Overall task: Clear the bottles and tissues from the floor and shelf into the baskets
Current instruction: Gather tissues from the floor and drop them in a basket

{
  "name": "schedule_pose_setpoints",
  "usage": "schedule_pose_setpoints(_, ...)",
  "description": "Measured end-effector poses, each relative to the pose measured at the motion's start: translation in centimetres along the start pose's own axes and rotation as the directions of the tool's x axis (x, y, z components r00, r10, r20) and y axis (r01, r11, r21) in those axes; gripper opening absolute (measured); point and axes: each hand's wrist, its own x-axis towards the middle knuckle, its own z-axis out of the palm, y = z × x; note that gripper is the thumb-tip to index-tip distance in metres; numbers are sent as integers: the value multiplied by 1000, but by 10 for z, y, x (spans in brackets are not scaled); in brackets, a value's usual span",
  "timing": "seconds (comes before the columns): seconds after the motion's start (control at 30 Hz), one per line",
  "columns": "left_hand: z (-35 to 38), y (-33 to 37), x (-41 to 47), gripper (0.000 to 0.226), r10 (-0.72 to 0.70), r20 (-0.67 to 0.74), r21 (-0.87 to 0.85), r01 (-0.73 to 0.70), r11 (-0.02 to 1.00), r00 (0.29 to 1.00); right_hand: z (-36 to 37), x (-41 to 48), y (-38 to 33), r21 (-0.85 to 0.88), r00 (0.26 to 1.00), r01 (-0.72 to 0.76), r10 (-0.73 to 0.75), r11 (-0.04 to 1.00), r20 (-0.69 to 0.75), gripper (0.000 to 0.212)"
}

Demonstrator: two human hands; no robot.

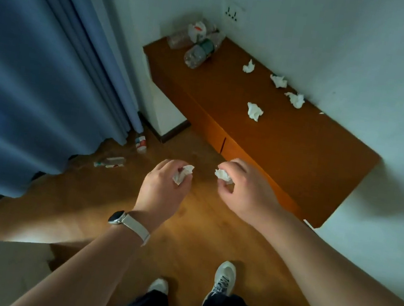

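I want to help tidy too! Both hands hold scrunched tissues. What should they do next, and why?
Probably carry them to a basket, none in view here: the left hand grips one crumpled white tissue, the right hand a second tissue, so neither can take more.

left hand (162, 186) grips left tissue (182, 174), right hand (248, 188) grips right tissue (223, 175)

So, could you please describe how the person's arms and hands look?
Both forearms are bare, with no sleeves or gloves. Above the left hand, the wrist carries a rounded dark-faced smartwatch with a silver case and cream strap. The right hand and wrist wear nothing.
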Motion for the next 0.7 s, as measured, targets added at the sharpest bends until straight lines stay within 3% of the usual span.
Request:
schedule_pose_setpoints(0.4,-68,2,-33,26,254,106,-185,-232,955,961,-21,-66,-115,-124,956,-226,195,966,-220,32)
schedule_pose_setpoints(0.7,-57,39,-65,23,464,180,-319,-395,862,867,-45,-145,-142,-113,838,-439,361,892,-409,21)
